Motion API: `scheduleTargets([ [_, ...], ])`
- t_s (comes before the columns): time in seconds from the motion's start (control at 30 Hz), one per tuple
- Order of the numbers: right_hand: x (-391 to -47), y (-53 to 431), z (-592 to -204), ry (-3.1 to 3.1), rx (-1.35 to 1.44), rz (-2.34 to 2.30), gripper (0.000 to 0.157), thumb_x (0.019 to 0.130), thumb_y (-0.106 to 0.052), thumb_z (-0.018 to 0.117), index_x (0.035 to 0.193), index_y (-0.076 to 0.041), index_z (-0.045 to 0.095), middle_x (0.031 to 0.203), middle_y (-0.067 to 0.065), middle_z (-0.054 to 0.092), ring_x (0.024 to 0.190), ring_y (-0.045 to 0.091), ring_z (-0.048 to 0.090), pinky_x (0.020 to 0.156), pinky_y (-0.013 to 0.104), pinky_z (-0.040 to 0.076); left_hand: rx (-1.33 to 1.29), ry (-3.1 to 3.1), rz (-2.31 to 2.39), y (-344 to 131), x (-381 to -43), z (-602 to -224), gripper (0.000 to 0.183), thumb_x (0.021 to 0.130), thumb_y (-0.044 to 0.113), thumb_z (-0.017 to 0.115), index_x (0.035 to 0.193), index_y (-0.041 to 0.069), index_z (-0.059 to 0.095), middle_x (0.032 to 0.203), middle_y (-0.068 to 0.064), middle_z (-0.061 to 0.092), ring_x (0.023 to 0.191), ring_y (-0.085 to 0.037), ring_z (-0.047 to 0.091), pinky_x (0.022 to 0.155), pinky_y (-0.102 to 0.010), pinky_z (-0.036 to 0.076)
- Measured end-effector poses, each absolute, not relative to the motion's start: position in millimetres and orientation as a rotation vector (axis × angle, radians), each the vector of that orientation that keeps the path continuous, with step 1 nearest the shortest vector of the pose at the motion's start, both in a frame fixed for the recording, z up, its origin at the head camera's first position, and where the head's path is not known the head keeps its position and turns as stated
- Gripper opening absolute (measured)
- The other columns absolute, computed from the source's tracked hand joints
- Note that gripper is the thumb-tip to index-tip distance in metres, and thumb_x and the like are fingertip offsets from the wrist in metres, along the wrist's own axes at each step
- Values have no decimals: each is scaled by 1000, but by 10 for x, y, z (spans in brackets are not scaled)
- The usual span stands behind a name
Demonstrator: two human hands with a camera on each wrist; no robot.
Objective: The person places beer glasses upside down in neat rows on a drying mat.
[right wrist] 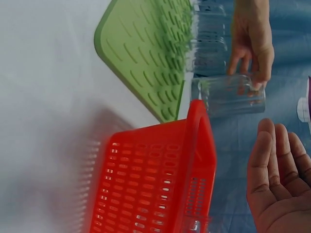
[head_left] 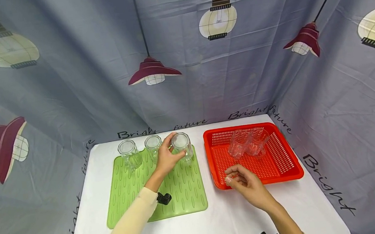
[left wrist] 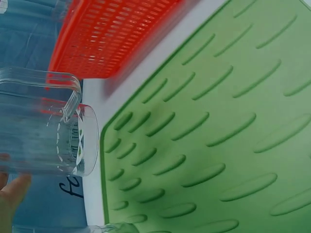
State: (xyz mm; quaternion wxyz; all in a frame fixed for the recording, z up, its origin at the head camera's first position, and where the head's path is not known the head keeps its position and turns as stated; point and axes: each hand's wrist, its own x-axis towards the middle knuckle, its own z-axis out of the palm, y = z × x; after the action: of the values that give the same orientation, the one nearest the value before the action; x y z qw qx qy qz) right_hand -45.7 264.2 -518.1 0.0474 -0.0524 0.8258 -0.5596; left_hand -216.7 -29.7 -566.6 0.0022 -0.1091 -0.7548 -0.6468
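At the back right of the green ridged mat [head_left: 189, 193], my left hand [head_left: 167, 159] grips a clear glass mug [head_left: 182, 142] between thumb and fingers. In the left wrist view the handle of this mug [left wrist: 39, 131] points toward the red basket. Whether it touches the mat I cannot tell. Two more glass mugs stand to its left, one in the middle [head_left: 153, 143] and one at the far left [head_left: 128, 152]. My right hand [head_left: 252, 189] hovers by the basket's front edge with loosely bent fingers and holds nothing.
A red perforated plastic basket [head_left: 293, 156] stands right of the mat; two clear glass mugs, left [head_left: 238, 144] and right [head_left: 257, 142], lie toward its back. Both rest on a white table [head_left: 230, 221]. Grey-blue curtains [head_left: 186, 102] with printed lamps hang behind and beside it.
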Motion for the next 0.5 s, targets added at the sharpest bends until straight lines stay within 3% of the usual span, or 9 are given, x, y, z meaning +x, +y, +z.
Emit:
scheduleTargets([
  [0.3, -442, 2655, -5178, 2505, -140, -1718, 24, 105, -24, 71, 126, -13, 65, 115, 16, 72, 97, 13, 70, 78, 22, 61, -393, -2386, -2047, -255, -2202, -5771, 82, 83, 2, 86, 157, 13, 52, 162, -14, 52, 154, -40, 48, 131, -52, 40],
  [0.5, -442, 2657, -5181, 2497, -143, -1721, 24, 106, -24, 71, 127, -13, 65, 114, 13, 72, 99, 21, 72, 79, 23, 62, -426, -2397, -2051, -218, -2208, -5836, 84, 82, 0, 86, 157, 11, 51, 162, -16, 51, 153, -42, 48, 133, -51, 37],
])
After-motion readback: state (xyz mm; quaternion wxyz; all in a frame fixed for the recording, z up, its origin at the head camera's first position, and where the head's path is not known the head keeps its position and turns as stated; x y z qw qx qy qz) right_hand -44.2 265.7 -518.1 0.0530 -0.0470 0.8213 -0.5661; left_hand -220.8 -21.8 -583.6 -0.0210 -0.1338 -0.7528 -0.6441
